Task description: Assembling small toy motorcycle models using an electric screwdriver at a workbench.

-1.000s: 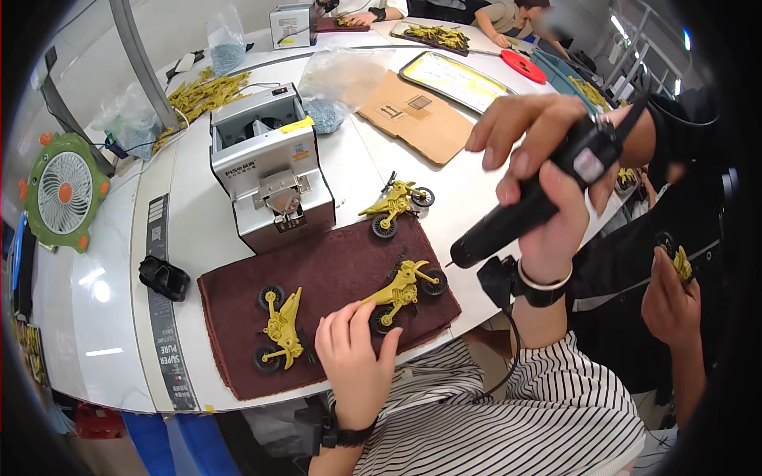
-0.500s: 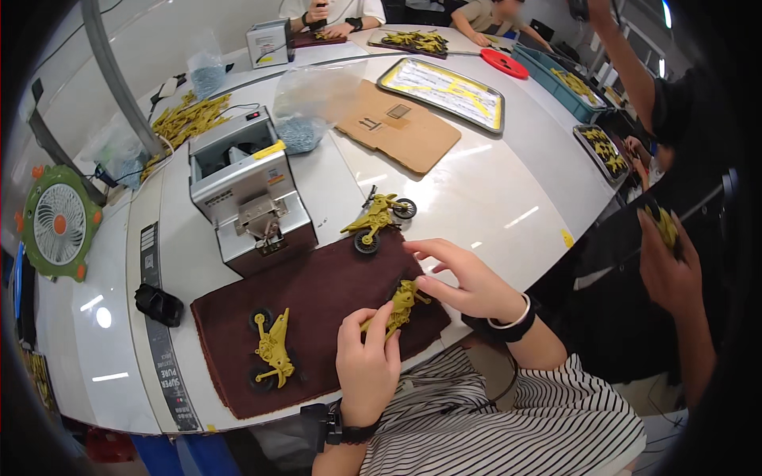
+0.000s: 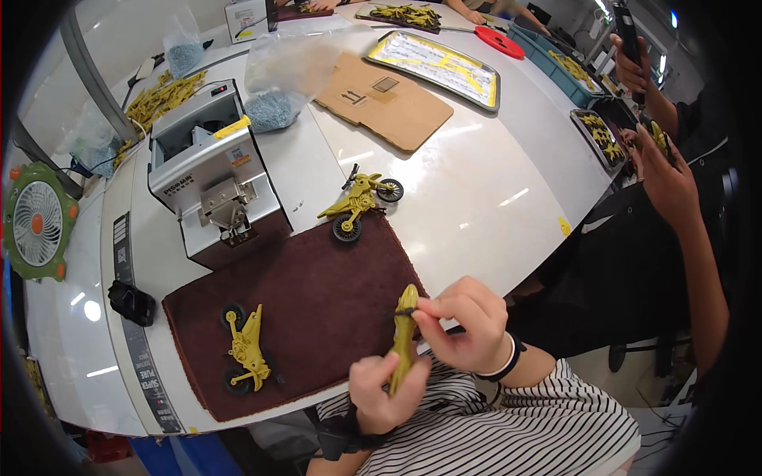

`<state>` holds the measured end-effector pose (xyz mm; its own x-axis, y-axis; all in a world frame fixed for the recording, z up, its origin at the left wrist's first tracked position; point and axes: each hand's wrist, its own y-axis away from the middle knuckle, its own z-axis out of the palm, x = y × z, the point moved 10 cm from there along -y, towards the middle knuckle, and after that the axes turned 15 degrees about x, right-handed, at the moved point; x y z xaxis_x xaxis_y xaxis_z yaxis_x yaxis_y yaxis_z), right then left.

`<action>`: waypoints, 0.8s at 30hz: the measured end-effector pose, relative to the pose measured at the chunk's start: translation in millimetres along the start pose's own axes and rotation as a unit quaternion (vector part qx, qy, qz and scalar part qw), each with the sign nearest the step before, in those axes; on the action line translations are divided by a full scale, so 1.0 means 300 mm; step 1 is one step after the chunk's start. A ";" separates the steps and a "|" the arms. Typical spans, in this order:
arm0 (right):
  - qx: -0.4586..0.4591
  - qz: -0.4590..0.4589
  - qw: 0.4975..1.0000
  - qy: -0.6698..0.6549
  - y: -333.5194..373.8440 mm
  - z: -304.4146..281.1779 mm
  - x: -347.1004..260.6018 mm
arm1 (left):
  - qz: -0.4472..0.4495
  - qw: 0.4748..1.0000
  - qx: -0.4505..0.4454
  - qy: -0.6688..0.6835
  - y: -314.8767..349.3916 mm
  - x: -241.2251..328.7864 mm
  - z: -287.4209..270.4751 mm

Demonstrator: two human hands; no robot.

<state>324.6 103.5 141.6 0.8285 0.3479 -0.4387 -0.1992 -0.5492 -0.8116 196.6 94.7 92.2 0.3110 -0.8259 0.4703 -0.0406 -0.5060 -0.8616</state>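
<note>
My left hand [image 3: 386,394] is closed round the lower end of a yellow toy motorcycle body [image 3: 404,341], held tilted over the right edge of the dark brown mat [image 3: 309,309]. At its upper end, my right hand [image 3: 468,327] pinches a small dark part [image 3: 405,312] lying across the body. The fingertips hide some of that part. One yellow toy motorcycle [image 3: 248,346] with black wheels lies on its side at the mat's left. Another toy motorcycle [image 3: 359,203] rests at the mat's far edge, both of its wheels showing.
Beyond the mat stands a silver box-shaped machine [image 3: 222,178]. A small black object [image 3: 132,303] and a green fan [image 3: 38,222] are at left. Farther back lie cardboard [image 3: 389,103] and a tray [image 3: 436,71]. At right, a co-worker's hands hold a power screwdriver [image 3: 627,40] and a yellow piece.
The toy body has been turned more upright and brought nearer to me. My right hand now pinches the dark part at its top. The view has shifted; a co-worker's screwdriver has come lower into view.
</note>
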 end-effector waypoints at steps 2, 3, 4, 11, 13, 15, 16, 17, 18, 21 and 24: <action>0.010 0.017 1.000 -0.016 0.022 -0.009 -0.013 | 0.039 0.998 0.015 0.040 0.011 0.040 -0.013; 0.007 0.019 1.000 -0.015 0.035 -0.007 -0.014 | 0.035 0.998 0.014 0.041 0.018 0.035 -0.011; 0.016 0.025 0.999 -0.031 0.047 -0.012 -0.011 | 0.041 0.997 0.025 0.056 0.027 0.033 -0.018; 0.002 0.097 0.979 -0.178 0.044 -0.030 0.015 | 0.075 0.992 0.074 0.075 0.042 0.040 -0.042; -0.001 0.097 0.978 -0.183 0.027 -0.036 0.028 | 0.074 0.992 0.070 0.069 0.029 0.031 -0.040; -0.008 0.072 0.982 -0.175 0.012 -0.037 0.025 | 0.074 0.993 0.068 0.065 0.021 0.021 -0.036; -0.007 0.072 0.982 -0.175 0.014 -0.033 0.033 | 0.066 0.993 0.067 0.075 0.019 0.010 -0.034; -0.005 0.064 0.983 -0.172 0.021 -0.032 0.028 | 0.060 0.992 0.067 0.088 0.017 0.005 -0.034; -0.003 0.056 0.984 -0.167 0.026 -0.035 0.021 | 0.062 0.991 0.067 0.095 0.014 0.008 -0.029; -0.007 0.040 0.990 -0.133 0.014 -0.064 0.002 | 0.089 0.983 0.108 0.120 0.006 0.014 -0.021; 0.011 0.060 0.983 -0.172 0.015 -0.045 -0.010 | -0.047 0.983 0.111 0.140 0.083 -0.061 -0.074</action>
<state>328.3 89.6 144.5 0.5729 0.5208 -0.6329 -0.2983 -0.5867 -0.7528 168.9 91.8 66.3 0.0277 -0.8300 0.5571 0.1930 -0.5424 -0.8177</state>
